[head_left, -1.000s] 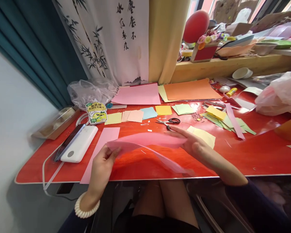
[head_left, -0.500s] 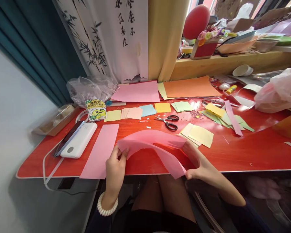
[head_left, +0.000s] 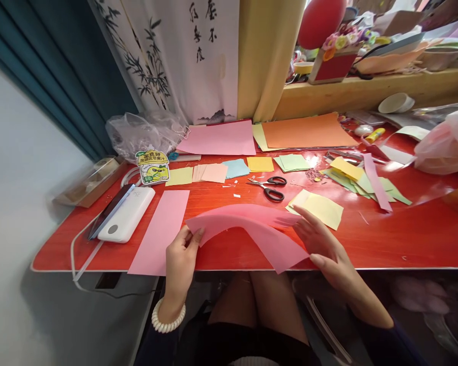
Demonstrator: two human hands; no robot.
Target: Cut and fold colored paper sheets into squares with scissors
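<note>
Paper (head_left: pixel 258 232), pink, arched; right ends parted

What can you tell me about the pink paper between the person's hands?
The pink paper looks thin and flexible. It arches above the red table in two layers, spread apart toward the right. The left hand pinches its left end; the right hand is open at the other end, its contact hard to make out.

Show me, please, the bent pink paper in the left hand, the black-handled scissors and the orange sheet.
Bent pink paper (head_left: pixel 260 234): head view, on its nearer layer.
Scissors (head_left: pixel 263 185): head view, near where blades and handles meet.
Orange sheet (head_left: pixel 309 132): head view, middle of its upper face.
</note>
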